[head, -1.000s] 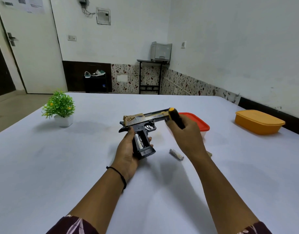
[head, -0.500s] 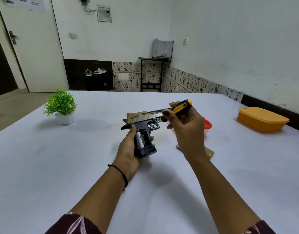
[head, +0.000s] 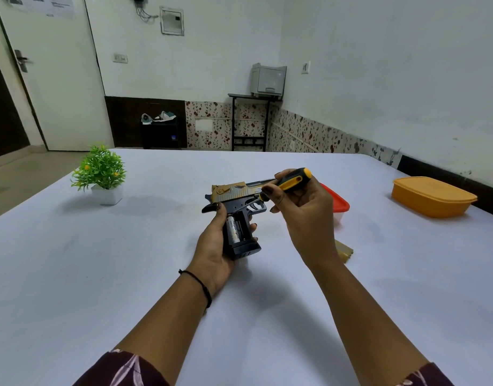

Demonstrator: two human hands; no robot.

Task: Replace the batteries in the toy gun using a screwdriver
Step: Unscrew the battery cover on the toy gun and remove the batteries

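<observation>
Toy gun [head: 231,189] is held over the desk [head: 128,274] at mid-frame, barrel pointing right, handle down. Left grip [head: 214,246] is wrapped round the handle, thumb up near the rear of the slide. The battery bay in the handle is open, with one battery [head: 233,229] seated on its left side. Right grip [head: 303,213] pinches the yellow-black screwdriver [head: 292,181] by its handle. The shaft angles down-left, tip at the black frame just above the bay. A gold-coloured piece [head: 344,250] lies on the desk beside the right wrist. Red-lidded box [head: 338,203], orange box [head: 432,195] and potted plant [head: 100,171] sit further out.
</observation>
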